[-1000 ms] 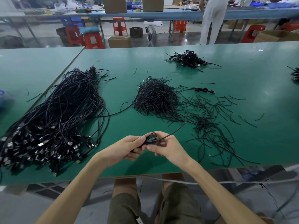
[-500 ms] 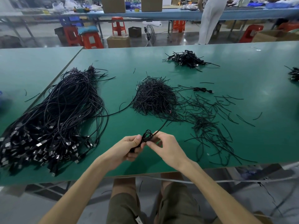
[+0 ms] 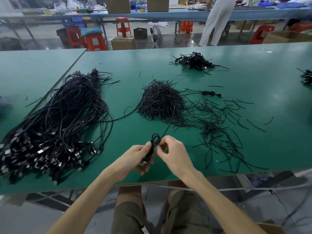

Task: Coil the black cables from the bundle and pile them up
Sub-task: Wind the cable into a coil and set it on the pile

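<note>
Grip, left: left hand [image 3: 135, 156] pinched the coiled cable [image 3: 155, 140] at its waist between thumb and fingers; the cable's lower part was hidden behind those fingers.
Grip, right: right hand [image 3: 172, 151] pinched the same cable just where the free tail left the loops.
Cable position: held over the near edge of the desk [image 3: 253, 119], at 6 o'clock from the heap of short ties [image 3: 160, 102].
Long axis: loops stood upright above the thumbs; the tail ran from the grip toward 1 o'clock, its red-tipped end over the heap.
Nearer hand: right, touching the tail's root; judged best placed to wind it in.
Bundle [image 3: 59, 124]: at 9 o'clock, well apart.
Finished pile [image 3: 194, 61]: far off at 1 o'clock.
Change: a second earlier the loops lay flatter between the hands and the tail pointed near 2 o'clock.
</note>
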